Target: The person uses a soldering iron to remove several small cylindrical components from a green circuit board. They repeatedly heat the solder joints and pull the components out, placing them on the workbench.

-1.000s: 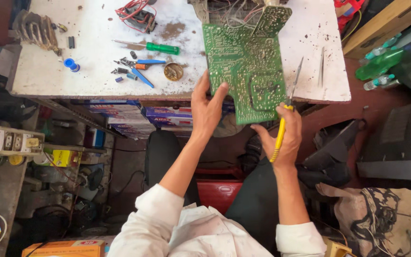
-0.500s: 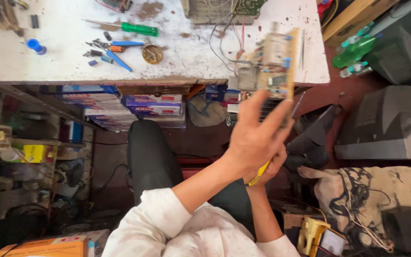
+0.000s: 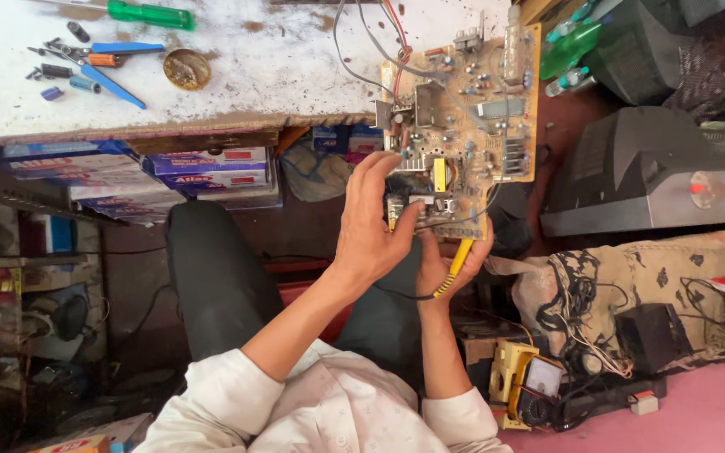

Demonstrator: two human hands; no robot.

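Observation:
A brown circuit board with many small parts faces me, its component side up, tilted over the edge of the white workbench. My left hand grips its near left edge, fingers spread over the components. My right hand supports the board's near edge from below while also holding a yellow-handled probe against the palm. Red, black and white wires run from the board's far side onto the bench.
A green-handled screwdriver, blue-handled cutters and a round tin lie on the bench. Stacked boxes sit under it. An old television stands at right, a yellow meter on the floor, a green bottle beyond.
The board has been flipped from its green solder side through edge-on to its component side. My left hand moved from behind the board onto its near edge. The view shifted left.

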